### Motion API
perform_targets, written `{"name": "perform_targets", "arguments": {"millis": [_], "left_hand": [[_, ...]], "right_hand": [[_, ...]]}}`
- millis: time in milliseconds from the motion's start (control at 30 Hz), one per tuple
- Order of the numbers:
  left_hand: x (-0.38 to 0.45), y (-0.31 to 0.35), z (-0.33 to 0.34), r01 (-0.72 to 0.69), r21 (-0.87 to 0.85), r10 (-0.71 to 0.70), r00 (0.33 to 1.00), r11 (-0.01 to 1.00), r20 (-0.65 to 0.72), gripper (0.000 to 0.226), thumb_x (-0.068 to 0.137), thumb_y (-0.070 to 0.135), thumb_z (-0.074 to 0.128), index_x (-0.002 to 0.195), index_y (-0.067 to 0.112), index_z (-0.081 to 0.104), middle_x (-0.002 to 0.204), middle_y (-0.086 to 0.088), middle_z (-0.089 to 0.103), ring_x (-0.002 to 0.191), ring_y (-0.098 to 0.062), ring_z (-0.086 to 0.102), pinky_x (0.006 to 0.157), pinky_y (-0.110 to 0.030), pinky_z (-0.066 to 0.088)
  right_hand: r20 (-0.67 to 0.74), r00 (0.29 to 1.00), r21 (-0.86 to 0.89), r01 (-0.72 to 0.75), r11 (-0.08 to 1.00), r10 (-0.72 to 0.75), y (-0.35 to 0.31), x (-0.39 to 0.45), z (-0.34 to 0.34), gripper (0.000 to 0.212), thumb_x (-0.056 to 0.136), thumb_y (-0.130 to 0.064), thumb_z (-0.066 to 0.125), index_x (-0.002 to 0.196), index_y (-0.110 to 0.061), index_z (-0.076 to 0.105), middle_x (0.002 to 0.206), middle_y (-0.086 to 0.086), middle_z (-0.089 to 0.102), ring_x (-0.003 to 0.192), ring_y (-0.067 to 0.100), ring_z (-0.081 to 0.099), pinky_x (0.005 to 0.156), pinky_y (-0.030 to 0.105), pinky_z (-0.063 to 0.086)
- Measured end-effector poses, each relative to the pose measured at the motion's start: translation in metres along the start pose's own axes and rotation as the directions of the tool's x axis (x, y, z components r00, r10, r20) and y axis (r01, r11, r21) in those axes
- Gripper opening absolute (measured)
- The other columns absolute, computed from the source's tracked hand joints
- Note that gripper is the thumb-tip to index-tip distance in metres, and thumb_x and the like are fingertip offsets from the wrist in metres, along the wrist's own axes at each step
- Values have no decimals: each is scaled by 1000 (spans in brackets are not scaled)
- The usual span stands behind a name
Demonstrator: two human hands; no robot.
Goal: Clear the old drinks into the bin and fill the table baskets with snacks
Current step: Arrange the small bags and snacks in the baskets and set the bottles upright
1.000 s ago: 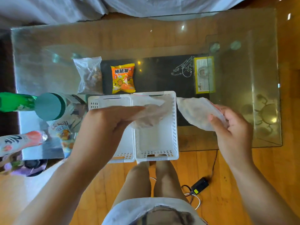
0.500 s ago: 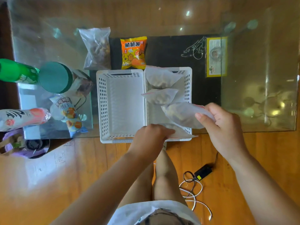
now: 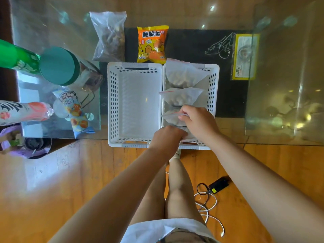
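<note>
At the tabletop's near edge, my right hand point(image 3: 198, 120) pinches a clear snack bag point(image 3: 172, 118) inside the right basket point(image 3: 213, 88), while my left hand point(image 3: 167, 135) grips another bag beside the empty left basket point(image 3: 112, 102).

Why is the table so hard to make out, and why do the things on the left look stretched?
Head view: the glass table is see-through and throws back bright glints and reflections, strongest at its right side. The wide-angle lens bends the edges, so the green bottle and teal-lidded jar look tilted. The floor shows soft window glare.
</note>
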State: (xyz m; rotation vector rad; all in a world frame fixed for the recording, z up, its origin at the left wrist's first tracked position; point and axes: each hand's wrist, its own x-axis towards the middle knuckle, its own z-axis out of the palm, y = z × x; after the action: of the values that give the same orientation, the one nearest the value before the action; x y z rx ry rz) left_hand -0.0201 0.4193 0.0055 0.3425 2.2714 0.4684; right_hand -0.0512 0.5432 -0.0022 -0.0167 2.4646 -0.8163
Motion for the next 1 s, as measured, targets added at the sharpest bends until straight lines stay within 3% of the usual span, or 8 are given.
{"name": "perform_targets", "arguments": {"millis": [133, 333, 467, 533, 667, 733, 867, 1000], "left_hand": [[4, -5, -6, 46, -27, -46, 998, 999, -29, 25, 96, 20, 47, 114, 22, 64, 108, -7, 67, 96, -30, 63, 72, -32, 44], [5, -16, -19, 118, -109, -128, 988, 987, -89, 25, 94, 27, 52, 112, 25, 69, 111, -6, 70, 102, -30, 63, 84, -38, 51], [7, -24, -22, 146, -295, -184, 977, 944, -104, 22, 83, 26, 68, 105, 23, 72, 107, -3, 72, 100, -24, 65, 86, -35, 51], [7, -37, -20, 222, -434, -285, 955, 873, -86, 41, 73, 22, 78, 111, 13, 66, 113, -5, 68, 104, -22, 62, 88, -29, 48], [4, -54, -6, 411, -604, -395, 903, 682, 168, 92, 64, 10, 84, 140, 12, 33, 141, -12, 44, 124, -28, 49, 100, -39, 45], [5, -54, 3, 413, -739, -344, 903, 532, 257, 100, 65, -1, 81, 146, 17, 25, 147, -11, 38, 130, -30, 44, 103, -43, 43], [7, -57, 11, 396, -814, -366, 898, 425, 246, 96, 63, -7, 79, 143, 19, 32, 142, -11, 42, 126, -32, 47, 99, -44, 46], [9, -57, 10, 403, -801, -363, 897, 443, 251, 94, 65, -3, 80, 142, 21, 32, 142, -9, 43, 123, -27, 47, 90, -33, 44]], "right_hand": [[25, 999, 90, -48, 995, 46, 5, 6, 2, 21, 95, -22, 48, 106, -14, 64, 103, 8, 69, 96, 26, 62, 82, 38, 52], [-24, 979, 370, -180, 911, 203, 23, -7, 7, 40, 89, -26, 59, 129, -21, 51, 137, -1, 50, 127, 14, 44, 97, 26, 36], [182, 942, 639, -331, 694, 282, 26, -1, 9, 50, 85, -39, 60, 132, -25, 46, 139, -4, 46, 125, 8, 40, 98, 28, 35], [193, 926, 748, -353, 563, 323, 28, -1, 8, 57, 82, -49, 56, 132, -25, 44, 137, -4, 46, 126, 11, 42, 104, 36, 37], [392, 821, 878, -468, 97, 415, 32, -3, 13, 55, 87, -62, 34, 131, -30, 43, 122, -5, 52, 111, 16, 50, 90, 41, 47], [474, 783, 867, -495, -57, 402, 33, -3, 17, 48, 87, -63, 34, 113, -28, 54, 126, 6, 55, 114, 24, 53, 97, 47, 46], [485, 781, 862, -504, -63, 394, 30, -2, 19, 39, 88, -61, 38, 101, -29, 57, 131, 9, 53, 122, 28, 49, 106, 49, 39], [430, 763, 824, -550, 135, 483, 33, 12, 9, 61, 89, -64, 30, 136, -27, 43, 143, 4, 43, 131, 26, 40, 110, 50, 32]]}}
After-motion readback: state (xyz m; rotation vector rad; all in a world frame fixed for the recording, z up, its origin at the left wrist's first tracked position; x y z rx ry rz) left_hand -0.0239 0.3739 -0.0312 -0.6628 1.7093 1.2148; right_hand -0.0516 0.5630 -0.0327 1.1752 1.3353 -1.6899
